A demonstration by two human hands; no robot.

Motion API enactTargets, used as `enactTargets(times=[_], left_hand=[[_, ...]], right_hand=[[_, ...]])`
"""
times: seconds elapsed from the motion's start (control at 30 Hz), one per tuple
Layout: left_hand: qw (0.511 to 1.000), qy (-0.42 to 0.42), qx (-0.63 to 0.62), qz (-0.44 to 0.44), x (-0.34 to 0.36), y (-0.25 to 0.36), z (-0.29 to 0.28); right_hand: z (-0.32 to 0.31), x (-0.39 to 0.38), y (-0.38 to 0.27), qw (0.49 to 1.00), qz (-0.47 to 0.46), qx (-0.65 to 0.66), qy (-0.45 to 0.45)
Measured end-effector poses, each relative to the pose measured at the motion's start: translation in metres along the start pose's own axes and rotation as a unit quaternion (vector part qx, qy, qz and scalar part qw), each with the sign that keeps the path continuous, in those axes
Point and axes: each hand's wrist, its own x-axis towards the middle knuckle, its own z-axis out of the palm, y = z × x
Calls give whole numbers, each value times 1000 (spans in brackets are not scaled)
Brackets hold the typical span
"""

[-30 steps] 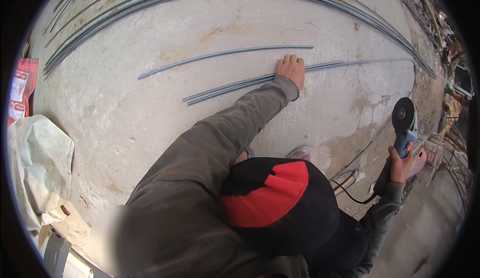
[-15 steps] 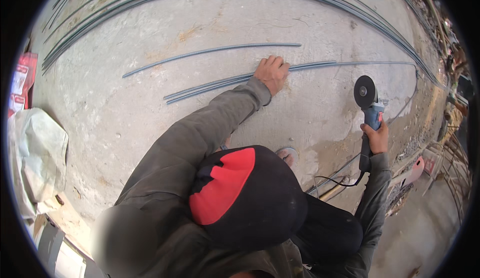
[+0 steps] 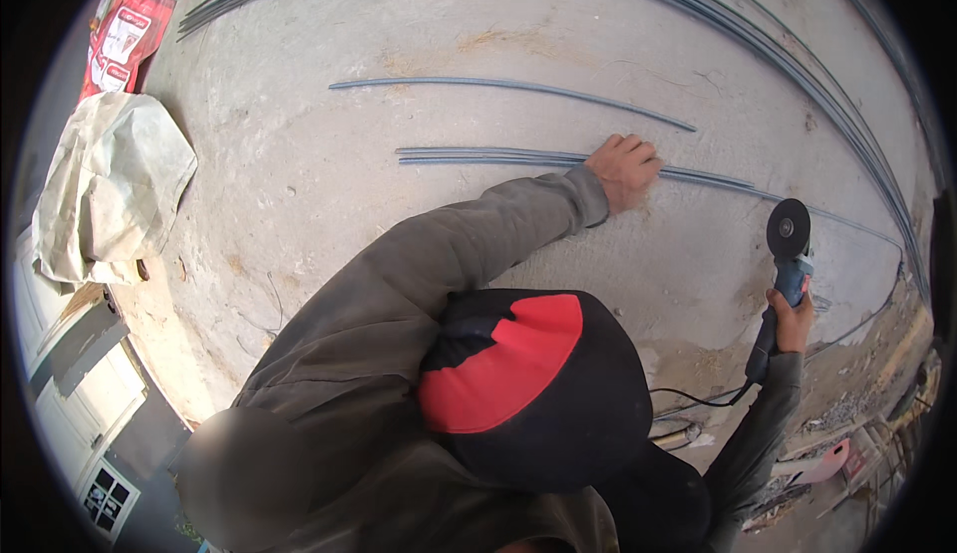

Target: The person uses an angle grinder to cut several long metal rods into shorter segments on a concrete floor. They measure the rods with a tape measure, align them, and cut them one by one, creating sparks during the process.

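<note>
My left hand (image 3: 625, 172) is closed over a small bundle of thin ribbed steel bars (image 3: 478, 156) lying on the concrete. The bars come out on both sides of it. One bar (image 3: 857, 224) runs on further right than the others. With my right hand (image 3: 792, 322) I grip a blue and black angle grinder (image 3: 763, 346) by its body. Its dark round disc (image 3: 788, 229) points away from me, close to the long bar. Whether the disc spins or touches the bar, I cannot tell. A black cable (image 3: 698, 399) leaves the grinder's rear end.
Another short bar (image 3: 508, 84) lies beyond the bundle. Long bars (image 3: 688, 5) curve across the far side of the concrete floor (image 3: 299, 204). A red bag (image 3: 130, 40) and a whitish sack (image 3: 110, 184) are at the left. Rubble (image 3: 847, 414) edges the floor at right.
The view has turned, so the floor things appear further right. The grinder's disc has come a little nearer to the bars. My left hand keeps its place on the bundle.
</note>
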Motion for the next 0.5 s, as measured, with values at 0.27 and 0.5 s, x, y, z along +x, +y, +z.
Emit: enactTargets(times=[0.27,0.5], left_hand=[[1000,-2,-10,-11,9,8,-4],[999,-24,8,-26,10,11,-4]], right_hand=[[-9,38,12,999,-11,-38,15],[-1,57,7,998,-12,-59,-25]])
